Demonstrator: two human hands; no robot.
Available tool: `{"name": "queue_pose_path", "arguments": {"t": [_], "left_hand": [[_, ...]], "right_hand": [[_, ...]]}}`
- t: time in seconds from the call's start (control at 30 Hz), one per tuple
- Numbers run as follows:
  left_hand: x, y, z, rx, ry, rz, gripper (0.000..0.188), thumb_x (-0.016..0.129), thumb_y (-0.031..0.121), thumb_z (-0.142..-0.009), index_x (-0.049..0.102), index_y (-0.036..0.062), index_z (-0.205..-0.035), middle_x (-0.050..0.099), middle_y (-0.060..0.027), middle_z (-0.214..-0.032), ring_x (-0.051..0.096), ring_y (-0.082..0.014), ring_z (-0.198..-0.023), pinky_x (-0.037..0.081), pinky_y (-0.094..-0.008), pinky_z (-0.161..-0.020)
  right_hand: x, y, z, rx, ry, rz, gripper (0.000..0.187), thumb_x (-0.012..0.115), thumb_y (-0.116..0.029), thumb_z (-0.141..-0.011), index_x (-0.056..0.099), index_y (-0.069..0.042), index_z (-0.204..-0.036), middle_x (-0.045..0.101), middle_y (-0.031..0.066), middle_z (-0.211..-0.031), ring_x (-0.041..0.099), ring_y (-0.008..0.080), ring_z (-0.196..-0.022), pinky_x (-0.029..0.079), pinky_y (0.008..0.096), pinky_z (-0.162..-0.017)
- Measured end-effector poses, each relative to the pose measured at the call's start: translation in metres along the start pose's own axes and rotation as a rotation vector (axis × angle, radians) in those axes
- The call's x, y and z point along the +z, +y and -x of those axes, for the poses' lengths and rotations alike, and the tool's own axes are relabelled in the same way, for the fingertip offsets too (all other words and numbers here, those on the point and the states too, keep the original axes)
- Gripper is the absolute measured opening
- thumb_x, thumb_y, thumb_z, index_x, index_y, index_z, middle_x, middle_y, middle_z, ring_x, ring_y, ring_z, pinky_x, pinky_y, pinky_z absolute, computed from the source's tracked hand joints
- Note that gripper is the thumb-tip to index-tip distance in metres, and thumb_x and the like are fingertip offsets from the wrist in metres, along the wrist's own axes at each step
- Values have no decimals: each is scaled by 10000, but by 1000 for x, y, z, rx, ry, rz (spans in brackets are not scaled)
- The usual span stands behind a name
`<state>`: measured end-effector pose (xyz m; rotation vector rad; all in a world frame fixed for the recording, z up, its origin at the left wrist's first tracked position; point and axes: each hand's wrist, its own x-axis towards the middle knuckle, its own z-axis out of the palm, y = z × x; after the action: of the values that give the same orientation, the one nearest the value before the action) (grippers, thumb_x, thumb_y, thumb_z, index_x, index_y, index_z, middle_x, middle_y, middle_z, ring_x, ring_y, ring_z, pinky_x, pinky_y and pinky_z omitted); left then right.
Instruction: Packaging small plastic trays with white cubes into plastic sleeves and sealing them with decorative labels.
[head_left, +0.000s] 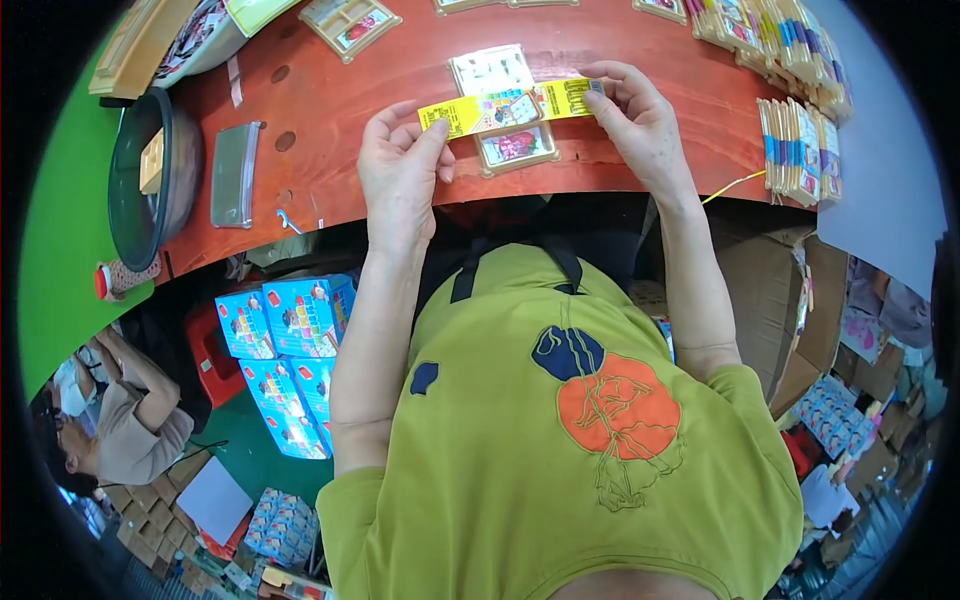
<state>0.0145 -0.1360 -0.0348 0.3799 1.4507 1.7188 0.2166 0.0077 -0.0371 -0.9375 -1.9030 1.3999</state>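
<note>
A yellow printed paper strip [508, 108] is stretched level between my two hands. My left hand [402, 160] pinches its left end between thumb and fingers. Its right end is gripped by my right hand [640, 125] in the same way. Below the strip lies a small flat tray [518, 148] with a wood-coloured rim and a red-pictured card in it. A pale part with small green marks [492, 68] shows beyond the strip; whether it belongs to the same tray is hidden by the strip.
On the red table [340, 120], banded packs [800, 150] stand in rows at the right. A dark basin [190, 180] holding a wooden piece and a clear flat case [235, 175] sit left. A compartment tray [350, 22] lies far off. Blue boxes [290, 340] are stacked below; a co-worker [140, 420] is at lower left.
</note>
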Motion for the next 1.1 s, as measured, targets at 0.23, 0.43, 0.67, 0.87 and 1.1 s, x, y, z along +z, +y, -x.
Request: {"name": "queue_pose_path", "arguments": {"t": [0.23,0.43,0.67,0.87,1.1], "left_hand": [[6,-6,0,25,39,-111,245,590,-7,-944,438,10,-1135,580,-66,-822,547,-87,-596,431,-224,-471],[-2,-9,0,29,49,-136,154,588,1,-948,472,24,-1047,573,-55,-798,540,-80,-575,425,-215,-467],[-6,-7,-1,48,71,-191,123,586,5,-950,490,24,-1025,568,-40,-749,524,-68,-556,410,-208,-459],[-6,-15,-1,206,82,-540,72,620,11,-919,561,-6,-959,608,-46,-750,547,-79,-577,443,-244,-524],[-10,-8,31,292,103,-870,80,654,2,-888,600,-18,-944,641,-48,-773,560,-69,-626,471,-248,-598]], "right_hand": [[-1,11,3,30,34,90,187,620,-106,-978,688,-35,-1137,640,-24,-917,542,45,-850,452,201,-752],[0,8,0,-10,-3,118,181,613,-109,-982,696,-34,-1125,679,-2,-973,583,64,-904,479,221,-797],[6,4,-3,-21,-69,232,186,573,-73,-982,697,-31,-1114,717,72,-1039,653,131,-978,514,261,-858],[12,5,-3,-256,-99,644,328,573,-9,-916,707,-174,-1166,673,95,-988,673,242,-889,546,329,-785],[15,-4,20,-340,-171,836,481,598,5,-857,688,-306,-1214,600,83,-922,648,283,-805,555,384,-668]]}}
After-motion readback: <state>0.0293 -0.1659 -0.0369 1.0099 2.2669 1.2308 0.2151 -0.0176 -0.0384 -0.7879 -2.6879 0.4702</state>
